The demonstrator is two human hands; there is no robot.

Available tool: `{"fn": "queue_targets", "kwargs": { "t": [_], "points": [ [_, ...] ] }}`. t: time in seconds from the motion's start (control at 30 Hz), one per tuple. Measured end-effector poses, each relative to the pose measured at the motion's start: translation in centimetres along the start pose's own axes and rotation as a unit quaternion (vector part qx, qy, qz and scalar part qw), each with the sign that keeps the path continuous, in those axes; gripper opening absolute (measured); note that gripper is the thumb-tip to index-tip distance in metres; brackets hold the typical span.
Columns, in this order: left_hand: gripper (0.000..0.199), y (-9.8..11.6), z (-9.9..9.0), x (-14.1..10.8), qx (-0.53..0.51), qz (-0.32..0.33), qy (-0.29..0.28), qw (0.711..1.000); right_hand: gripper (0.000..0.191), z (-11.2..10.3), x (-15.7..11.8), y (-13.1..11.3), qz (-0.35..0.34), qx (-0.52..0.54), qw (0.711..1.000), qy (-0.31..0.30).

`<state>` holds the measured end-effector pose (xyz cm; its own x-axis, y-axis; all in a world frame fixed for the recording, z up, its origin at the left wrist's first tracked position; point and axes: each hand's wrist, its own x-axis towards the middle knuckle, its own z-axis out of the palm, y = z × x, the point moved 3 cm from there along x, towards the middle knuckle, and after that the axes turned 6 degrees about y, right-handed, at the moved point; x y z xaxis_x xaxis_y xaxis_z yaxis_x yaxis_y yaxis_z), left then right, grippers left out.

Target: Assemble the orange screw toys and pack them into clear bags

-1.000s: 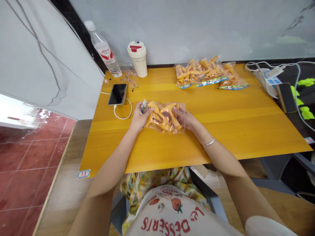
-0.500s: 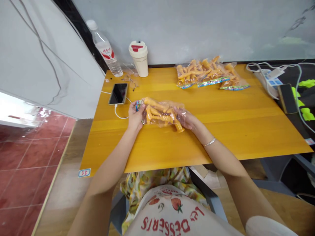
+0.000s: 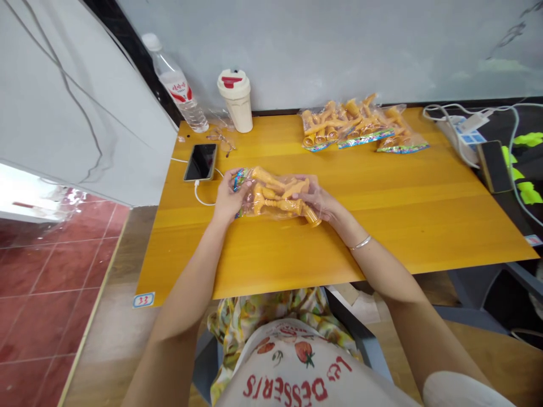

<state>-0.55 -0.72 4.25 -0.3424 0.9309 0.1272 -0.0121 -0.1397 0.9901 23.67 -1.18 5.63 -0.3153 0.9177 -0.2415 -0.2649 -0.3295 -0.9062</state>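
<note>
A clear plastic bag of orange plastic pieces (image 3: 278, 195) is held over the middle of the wooden table (image 3: 271, 260). My left hand (image 3: 230, 196) grips its left end, thumb on top, by the blue and green printed strip. At the right end, my right hand (image 3: 318, 199) is closed round the bag, its fingers on the orange pieces. One flared orange piece points down and to the right below my right hand.
Behind are several similar bags (image 3: 360, 124), a white cup (image 3: 237, 102) and a water bottle (image 3: 178, 85). A phone (image 3: 201, 162) with a cable lies left, near glasses (image 3: 223, 141). At right are a power strip (image 3: 464, 135) and another phone (image 3: 494, 166).
My right hand has shifted its fingers further over the top of the bag. The orange pieces at that end have moved a little, and the printed strip shows more beside my left hand.
</note>
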Motion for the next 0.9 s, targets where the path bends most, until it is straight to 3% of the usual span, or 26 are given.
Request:
{"fn": "queue_targets", "kwargs": {
  "t": [0.13,0.43,0.73,0.9],
  "points": [
    [0.041,0.1,-1.5,1.1,0.006,-0.015,0.003,1.000,0.059,-0.7,-0.1,-0.4,0.008,-0.002,1.000,-0.007],
    [0.044,1.5,-5.5,3.3,0.015,0.021,0.049,0.998,0.057,-2.4,1.1,-0.2,0.009,0.000,1.000,-0.005],
    [0.061,3.5,-10.0,4.7,-0.070,0.073,0.161,0.982,0.062,-2.2,0.7,-0.4,0.006,0.007,1.000,-0.016],
    [0.059,5.0,-12.8,4.9,-0.009,0.102,0.209,0.973,0.067,-2.4,1.1,-0.1,-0.005,-0.011,1.000,-0.015]
  ]
}}
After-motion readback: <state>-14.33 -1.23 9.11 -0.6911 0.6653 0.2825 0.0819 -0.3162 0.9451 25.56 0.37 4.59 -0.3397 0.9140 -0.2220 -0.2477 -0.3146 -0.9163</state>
